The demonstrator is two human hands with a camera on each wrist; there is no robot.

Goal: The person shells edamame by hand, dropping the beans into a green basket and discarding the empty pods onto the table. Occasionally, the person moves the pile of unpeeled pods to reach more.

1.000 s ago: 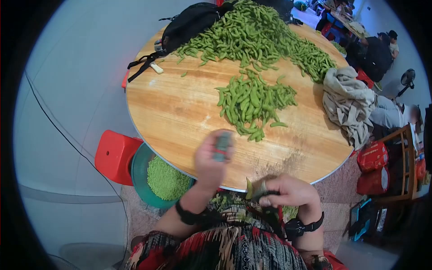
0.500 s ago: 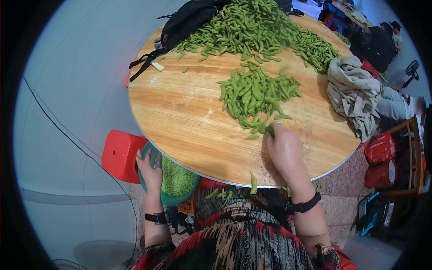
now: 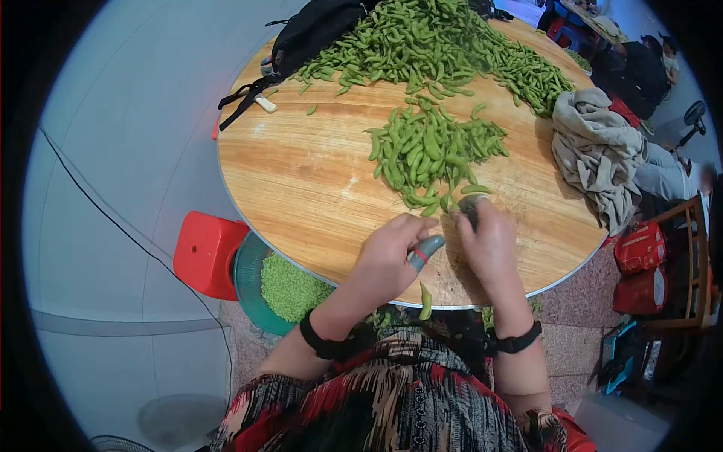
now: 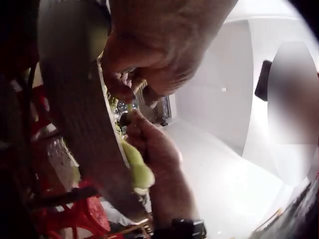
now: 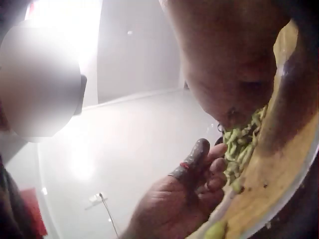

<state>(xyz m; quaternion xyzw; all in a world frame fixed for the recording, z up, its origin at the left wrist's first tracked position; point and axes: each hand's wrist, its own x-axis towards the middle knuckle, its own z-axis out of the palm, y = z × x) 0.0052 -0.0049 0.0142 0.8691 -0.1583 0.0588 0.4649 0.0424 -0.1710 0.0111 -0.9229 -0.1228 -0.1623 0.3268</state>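
- Right hand [image 3: 489, 245]: rests on the round wooden table [image 3: 301, 196] at the near edge of the small pile of edamame pods [image 3: 429, 154]. The fingertips, one in a dark cover, press together on a pod [image 3: 468, 202] at the pile's fringe.
- Left hand [image 3: 392, 256]: lies just beside the right hand, near the table's front edge. The thumb wears a grey finger guard [image 3: 424, 250] with a red band. The fingers are loosely curled; nothing is visibly held, and the wrist views are too blurred to confirm it.
- Loose pod [image 3: 425, 300]: hangs at the table's front rim, between the two forearms.
- Risk — loose pod: it probably drops into the lap or to the floor if either wrist brushes the rim.
- Risk — grip: the covered fingertips may slip on a smooth pod, or drag neighbouring pods off the pile.
- Risk — basin: the green basin [image 3: 245, 275] of shelled beans sits below the table edge on the left, beside a red stool [image 3: 207, 252]; beans released short of it would likely land on the floor.
- Surface: a large heap of pods [image 3: 429, 45] fills the far side, touching a black bag [image 3: 316, 30]; a grey cloth [image 3: 599, 154] drapes over the right edge.
- Room: pale floor at left — red packages [image 3: 636, 267] and a wooden chair [image 3: 689, 264] at right, seated people beyond.
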